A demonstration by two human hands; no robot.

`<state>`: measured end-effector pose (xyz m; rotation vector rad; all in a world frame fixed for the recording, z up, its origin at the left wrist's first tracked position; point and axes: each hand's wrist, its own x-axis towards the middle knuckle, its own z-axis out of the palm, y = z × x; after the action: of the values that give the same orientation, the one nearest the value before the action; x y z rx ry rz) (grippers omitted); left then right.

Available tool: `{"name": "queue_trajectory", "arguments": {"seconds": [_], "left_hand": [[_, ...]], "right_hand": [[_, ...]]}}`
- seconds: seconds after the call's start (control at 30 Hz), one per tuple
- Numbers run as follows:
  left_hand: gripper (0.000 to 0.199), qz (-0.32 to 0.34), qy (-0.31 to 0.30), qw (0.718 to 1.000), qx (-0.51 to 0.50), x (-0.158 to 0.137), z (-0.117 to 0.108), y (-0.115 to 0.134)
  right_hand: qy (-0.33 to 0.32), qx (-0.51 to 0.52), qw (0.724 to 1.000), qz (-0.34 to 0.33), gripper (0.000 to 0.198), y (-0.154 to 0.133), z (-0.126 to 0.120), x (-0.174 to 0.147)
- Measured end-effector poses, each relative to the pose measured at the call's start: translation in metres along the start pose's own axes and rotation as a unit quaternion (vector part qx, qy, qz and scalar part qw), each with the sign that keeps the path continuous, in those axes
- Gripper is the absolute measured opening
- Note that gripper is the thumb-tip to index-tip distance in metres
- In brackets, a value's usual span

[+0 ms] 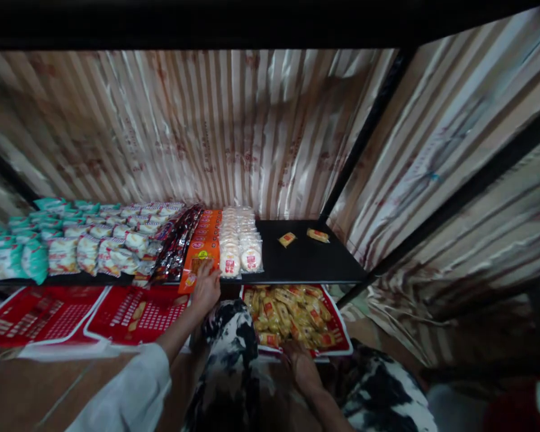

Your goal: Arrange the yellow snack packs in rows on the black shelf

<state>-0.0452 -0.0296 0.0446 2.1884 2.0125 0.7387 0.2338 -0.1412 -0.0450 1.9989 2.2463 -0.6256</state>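
My left hand [206,289] rests against the front end of an orange snack package [203,243] on the black shelf, fingers stretched out over its surface. Just to the right stand rows of round white crackers [230,255] in clear wrappers. My right hand [300,363] is low, at the near edge of a red box [342,336] full of small yellow-wrapped snacks [284,309]. Its fingers are dim and partly lost against the box, so their grip does not show. Two loose yellow-wrapped snacks [287,239] lie on the right part of the shelf.
Dark shiny packets [177,243], white bags [87,252] and teal bags [33,258] fill the shelf's left side. Red printed boxes [137,315] stand below. A black frame post [369,132] rises at the right, before a striped curtain [234,132]. My knees [234,354] are close to the shelf.
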Motion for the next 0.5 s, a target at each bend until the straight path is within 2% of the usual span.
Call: {"name": "queue_trajectory", "arguments": {"seconds": [0.27, 0.37, 0.5], "left_hand": [[0.035, -0.050, 0.020, 0.998, -0.034, -0.074, 0.009, -0.036], [0.034, -0.075, 0.024, 0.996, -0.044, -0.083, 0.009, -0.045], [0.035, -0.084, 0.027, 0.994, -0.065, -0.078, 0.002, -0.047]], "right_hand": [[0.003, -0.041, 0.999, -0.018, 0.048, 0.006, 0.016, 0.002], [-0.001, -0.048, 0.999, -0.024, 0.049, 0.008, 0.018, 0.003], [-0.001, -0.049, 0.998, -0.029, 0.047, 0.004, 0.010, 0.005]]}}
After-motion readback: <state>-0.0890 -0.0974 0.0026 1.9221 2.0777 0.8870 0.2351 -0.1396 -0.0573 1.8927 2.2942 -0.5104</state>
